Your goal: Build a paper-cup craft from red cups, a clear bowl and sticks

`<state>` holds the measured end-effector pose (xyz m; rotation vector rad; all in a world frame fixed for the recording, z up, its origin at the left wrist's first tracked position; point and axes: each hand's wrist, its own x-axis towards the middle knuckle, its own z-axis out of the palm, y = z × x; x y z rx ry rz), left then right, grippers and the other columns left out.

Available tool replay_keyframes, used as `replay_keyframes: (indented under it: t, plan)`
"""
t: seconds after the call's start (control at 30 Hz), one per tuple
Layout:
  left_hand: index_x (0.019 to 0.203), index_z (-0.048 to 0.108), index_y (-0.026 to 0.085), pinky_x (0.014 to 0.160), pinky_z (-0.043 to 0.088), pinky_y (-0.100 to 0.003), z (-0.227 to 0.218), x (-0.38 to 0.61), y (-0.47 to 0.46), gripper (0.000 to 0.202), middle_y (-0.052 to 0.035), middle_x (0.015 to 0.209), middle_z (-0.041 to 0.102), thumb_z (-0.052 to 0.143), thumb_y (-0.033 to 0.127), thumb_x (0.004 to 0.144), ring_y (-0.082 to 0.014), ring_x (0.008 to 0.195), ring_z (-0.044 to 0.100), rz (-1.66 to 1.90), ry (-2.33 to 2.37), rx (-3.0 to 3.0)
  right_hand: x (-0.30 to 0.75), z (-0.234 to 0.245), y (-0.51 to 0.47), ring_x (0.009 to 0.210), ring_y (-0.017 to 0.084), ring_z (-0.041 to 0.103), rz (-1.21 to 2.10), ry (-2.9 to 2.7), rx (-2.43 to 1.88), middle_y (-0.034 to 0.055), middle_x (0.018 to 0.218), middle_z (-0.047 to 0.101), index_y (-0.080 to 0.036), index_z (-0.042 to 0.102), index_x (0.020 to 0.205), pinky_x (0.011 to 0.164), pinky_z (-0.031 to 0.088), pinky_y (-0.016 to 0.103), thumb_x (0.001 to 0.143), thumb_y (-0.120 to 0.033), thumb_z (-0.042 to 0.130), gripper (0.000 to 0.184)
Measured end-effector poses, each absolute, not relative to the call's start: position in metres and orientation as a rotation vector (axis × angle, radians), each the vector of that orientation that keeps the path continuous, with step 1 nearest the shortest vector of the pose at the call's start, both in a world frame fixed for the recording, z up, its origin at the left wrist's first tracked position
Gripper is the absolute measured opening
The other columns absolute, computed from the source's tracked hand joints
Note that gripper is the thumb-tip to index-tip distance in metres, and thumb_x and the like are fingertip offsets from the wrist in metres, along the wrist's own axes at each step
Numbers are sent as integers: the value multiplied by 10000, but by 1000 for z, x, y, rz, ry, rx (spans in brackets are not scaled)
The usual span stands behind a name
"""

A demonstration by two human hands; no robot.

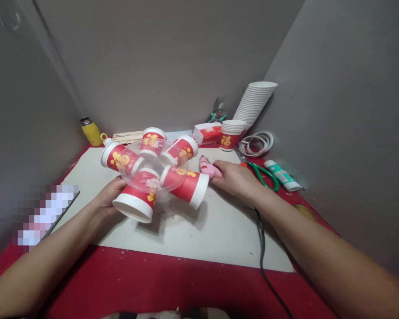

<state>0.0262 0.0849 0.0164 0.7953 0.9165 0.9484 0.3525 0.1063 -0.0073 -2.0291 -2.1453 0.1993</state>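
My left hand (112, 195) is closed on a paper cup assembly, its fingers partly hidden behind the cups. Several red and white paper cups (189, 186) with gold lettering spread outward in a ring, and a round clear plastic piece (153, 164) lies across their inner ends. Cloudy blobs like glue show on the plastic. To the right, my right hand (234, 177) is wrapped around a pink glue gun (210, 169), whose nozzle end is near the rightmost cups but apart from them. A black cord (262, 248) runs from below that hand toward me.
A white board (219, 235) covers part of the red table (136, 283). Behind stand a yellow bottle (91, 132), wooden sticks (129, 138), a red-white box (208, 134), pliers (217, 116) and stacked cups (255, 102). Right are coiled cable (256, 144), green-handled scissors (269, 179) and a tube (282, 175).
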Motion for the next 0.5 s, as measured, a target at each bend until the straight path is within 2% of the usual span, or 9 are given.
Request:
replay_keyframes:
  t: [0.07,0.23,0.5]
  plan:
    - [844,714,113,666,609,-328,11,26,86,279,-90,787,762,850,164,606,-227,651,721,874,925,810,358,-5,109,892,282,662,224,-2154,-2078,119,1043,730,-208,628,981,591,304,295,839,-530,552,360]
    - [1098,720,103,889,592,-446,-1,25,89,493,-166,1092,757,872,209,641,-318,961,736,696,939,835,369,-7,117,988,321,666,220,-2182,-2147,129,1139,722,-213,639,1050,625,333,320,839,-589,520,447]
    - [1033,755,116,763,614,-410,6,35,82,496,-148,996,780,918,227,579,-302,834,751,589,1029,829,371,-7,118,1032,328,662,228,-2206,-2140,134,1196,704,-203,652,1142,689,412,347,863,-549,489,473]
